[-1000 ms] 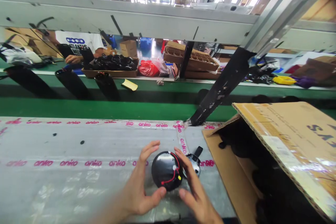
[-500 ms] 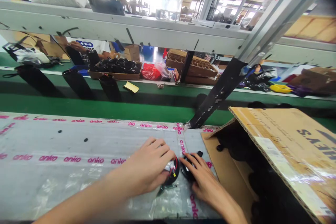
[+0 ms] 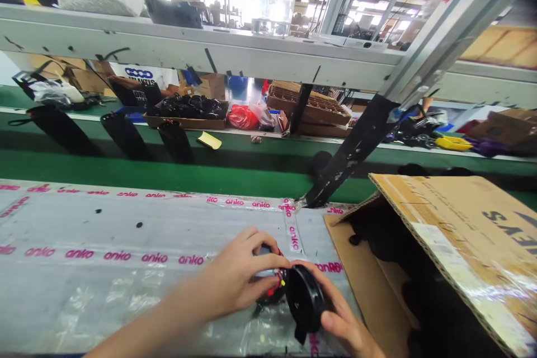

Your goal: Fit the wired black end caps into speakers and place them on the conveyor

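**Workstation, bench level.** Left hand [image 3: 237, 275]: fingers curled, grasping a round black unit [image 3: 265, 250] carrying red wires [image 3: 273, 291] and a yellow tip. Right hand [image 3: 342, 319]: clasping a round black plastic casing [image 3: 305, 302] with a black tab [image 3: 300, 335] pointing down, held on edge just beside the unit. Both items sit low over a bench [image 3: 126, 224] sheeted in clear plastic and pink "anko" tape [image 3: 117, 255]. To the right: an open cardboard box [image 3: 455, 218] holding dark parts [image 3: 377, 240]. Beyond, on a green conveyor [image 3: 126, 165]: a cardboard tray [image 3: 184, 122] of black parts, a red bag [image 3: 242, 117].
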